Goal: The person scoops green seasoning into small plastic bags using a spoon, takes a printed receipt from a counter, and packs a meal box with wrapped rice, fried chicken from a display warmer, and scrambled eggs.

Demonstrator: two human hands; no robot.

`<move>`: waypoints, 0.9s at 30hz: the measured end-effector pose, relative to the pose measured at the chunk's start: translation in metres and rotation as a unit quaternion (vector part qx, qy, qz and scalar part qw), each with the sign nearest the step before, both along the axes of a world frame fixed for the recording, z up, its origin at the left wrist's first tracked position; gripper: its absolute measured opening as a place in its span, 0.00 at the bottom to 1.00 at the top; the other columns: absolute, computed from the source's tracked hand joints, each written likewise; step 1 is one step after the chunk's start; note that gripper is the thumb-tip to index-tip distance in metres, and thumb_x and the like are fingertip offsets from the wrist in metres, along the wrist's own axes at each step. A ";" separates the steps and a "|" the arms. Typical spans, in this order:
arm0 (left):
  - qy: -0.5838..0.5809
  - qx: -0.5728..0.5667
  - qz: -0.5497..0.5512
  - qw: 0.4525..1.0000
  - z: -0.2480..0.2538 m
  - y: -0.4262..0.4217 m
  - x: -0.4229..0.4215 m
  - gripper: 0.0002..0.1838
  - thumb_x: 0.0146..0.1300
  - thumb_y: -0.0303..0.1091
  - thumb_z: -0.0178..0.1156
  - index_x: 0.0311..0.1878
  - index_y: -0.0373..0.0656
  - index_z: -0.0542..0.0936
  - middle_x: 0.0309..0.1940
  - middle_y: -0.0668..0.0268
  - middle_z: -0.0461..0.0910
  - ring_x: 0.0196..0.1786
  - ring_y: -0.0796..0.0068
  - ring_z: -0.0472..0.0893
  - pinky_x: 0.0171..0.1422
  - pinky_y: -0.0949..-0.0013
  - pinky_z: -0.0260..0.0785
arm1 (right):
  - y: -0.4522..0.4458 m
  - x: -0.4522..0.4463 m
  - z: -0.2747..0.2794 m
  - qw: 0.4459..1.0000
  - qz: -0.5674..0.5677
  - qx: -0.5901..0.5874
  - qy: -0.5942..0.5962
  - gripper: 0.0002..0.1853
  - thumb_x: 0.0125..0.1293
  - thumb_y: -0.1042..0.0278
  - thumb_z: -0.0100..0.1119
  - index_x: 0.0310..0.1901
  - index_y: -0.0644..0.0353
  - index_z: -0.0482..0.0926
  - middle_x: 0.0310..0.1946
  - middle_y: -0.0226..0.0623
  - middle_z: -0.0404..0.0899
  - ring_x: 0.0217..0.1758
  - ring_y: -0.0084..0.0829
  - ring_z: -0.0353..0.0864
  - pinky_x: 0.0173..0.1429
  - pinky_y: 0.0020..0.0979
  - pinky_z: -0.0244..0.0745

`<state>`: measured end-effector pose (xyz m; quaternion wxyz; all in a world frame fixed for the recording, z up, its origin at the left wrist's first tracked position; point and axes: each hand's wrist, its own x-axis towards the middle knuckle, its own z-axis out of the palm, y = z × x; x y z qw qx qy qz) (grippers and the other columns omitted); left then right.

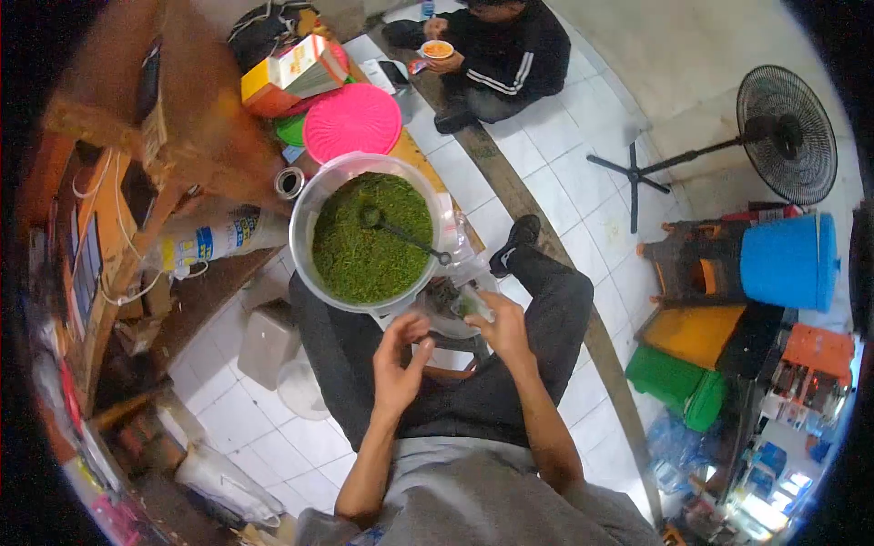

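Observation:
A large white tub (300, 250) of chopped green leaves (364, 264) stands in front of me, with a dark spoon (414, 241) lying across the contents. Just below the tub, my left hand (401, 364) is held up empty, its fingers curled loosely and the thumb apart. My right hand (503, 332) is closed on a small clear plastic bag (472, 305) with something pale green in it. Under that bag sits a clear container (437, 318) with dark contents, partly covered by my hands and the tub.
Beyond the tub lie a pink lid (353, 123) and an open metal can (289, 184). Another person (510, 64) sits on the floor, holding a cup (438, 49). To the right are a standing fan (786, 134), a blue bucket (787, 264) and a green bin (674, 385). Wooden shelving (137, 264) stands left.

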<state>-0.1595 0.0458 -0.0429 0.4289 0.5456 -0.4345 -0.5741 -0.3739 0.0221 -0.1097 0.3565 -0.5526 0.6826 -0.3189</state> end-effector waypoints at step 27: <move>0.013 0.145 0.000 0.989 -0.014 0.026 -0.005 0.15 0.72 0.27 0.62 0.60 0.37 0.77 0.50 0.65 0.83 0.52 0.79 0.80 0.60 0.73 0.72 | -0.147 0.002 -0.161 0.993 -0.043 -0.034 0.105 0.07 0.54 0.73 0.67 0.36 0.59 0.88 0.30 0.49 0.86 0.35 0.48 0.88 0.44 0.41 0.82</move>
